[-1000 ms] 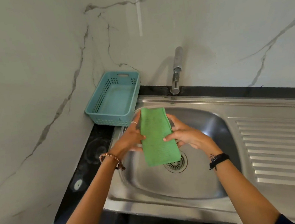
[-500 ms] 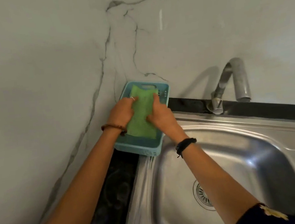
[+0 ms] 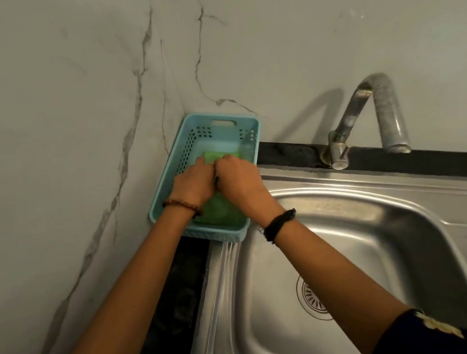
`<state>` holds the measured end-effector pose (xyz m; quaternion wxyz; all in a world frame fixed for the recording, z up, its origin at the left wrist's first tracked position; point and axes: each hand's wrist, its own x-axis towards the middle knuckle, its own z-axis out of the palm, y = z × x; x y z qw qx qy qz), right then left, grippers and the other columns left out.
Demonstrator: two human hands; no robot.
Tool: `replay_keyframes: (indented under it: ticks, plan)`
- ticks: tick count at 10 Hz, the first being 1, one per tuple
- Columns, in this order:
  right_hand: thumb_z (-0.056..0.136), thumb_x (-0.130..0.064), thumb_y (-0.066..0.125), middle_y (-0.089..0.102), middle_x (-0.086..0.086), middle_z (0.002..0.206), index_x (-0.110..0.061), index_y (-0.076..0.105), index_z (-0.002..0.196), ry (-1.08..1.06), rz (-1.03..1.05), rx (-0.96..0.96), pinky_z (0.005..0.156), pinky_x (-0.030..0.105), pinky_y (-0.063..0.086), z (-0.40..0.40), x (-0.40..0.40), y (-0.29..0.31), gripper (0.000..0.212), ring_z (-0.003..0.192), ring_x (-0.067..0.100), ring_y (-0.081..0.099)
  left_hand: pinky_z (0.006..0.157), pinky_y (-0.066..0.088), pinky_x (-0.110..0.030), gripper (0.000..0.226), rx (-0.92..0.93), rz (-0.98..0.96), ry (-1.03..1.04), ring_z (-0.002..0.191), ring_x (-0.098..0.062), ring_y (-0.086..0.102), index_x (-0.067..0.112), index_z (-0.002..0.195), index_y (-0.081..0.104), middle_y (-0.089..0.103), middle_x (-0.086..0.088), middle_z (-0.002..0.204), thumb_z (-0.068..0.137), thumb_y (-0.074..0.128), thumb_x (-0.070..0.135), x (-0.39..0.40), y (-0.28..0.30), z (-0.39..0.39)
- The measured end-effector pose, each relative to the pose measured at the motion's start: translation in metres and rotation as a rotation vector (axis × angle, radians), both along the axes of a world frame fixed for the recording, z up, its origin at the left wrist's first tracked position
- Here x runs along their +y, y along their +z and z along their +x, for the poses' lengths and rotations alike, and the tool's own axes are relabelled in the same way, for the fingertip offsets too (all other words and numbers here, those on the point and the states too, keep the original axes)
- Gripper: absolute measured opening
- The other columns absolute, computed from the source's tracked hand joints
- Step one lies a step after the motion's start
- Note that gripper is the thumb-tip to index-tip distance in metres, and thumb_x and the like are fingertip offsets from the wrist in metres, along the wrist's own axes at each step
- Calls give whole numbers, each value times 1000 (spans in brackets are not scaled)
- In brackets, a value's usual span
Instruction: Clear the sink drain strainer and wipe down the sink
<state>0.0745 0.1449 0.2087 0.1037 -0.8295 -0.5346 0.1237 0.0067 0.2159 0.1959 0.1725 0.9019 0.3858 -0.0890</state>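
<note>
cloth [image 3: 221,211]: green | basket [image 3: 245,123]: light blue, perforated walls | sink [image 3: 376,218]: silver steel, ribbed drainboard right | wall [image 3: 70,79]: white marble, grey veins | counter strip [image 3: 442,157]: black

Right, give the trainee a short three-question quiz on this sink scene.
1. True or false: the green cloth lies in the sink basin.
2. Which hands touch the cloth? A) left only B) right only C) both
3. Fill in: the blue basket stands in the corner, to the ____ of the tap.

Key: 1. False: it lies in the basket. 2. C: the left hand and right hand both rest on it. 3. Left.
</note>
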Motion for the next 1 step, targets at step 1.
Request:
replay_keyframes:
  ticks: [1]
  plan:
    - [90,-9,45,62,15,108,-3,57,103,-24,161,-71,67,39,44,7,-35,21,18,96,37,62,83,49,-45,25,-329,115,51,104,-33,58,4,109,57,59,-15,117,91,44,14,-36,16,-1]
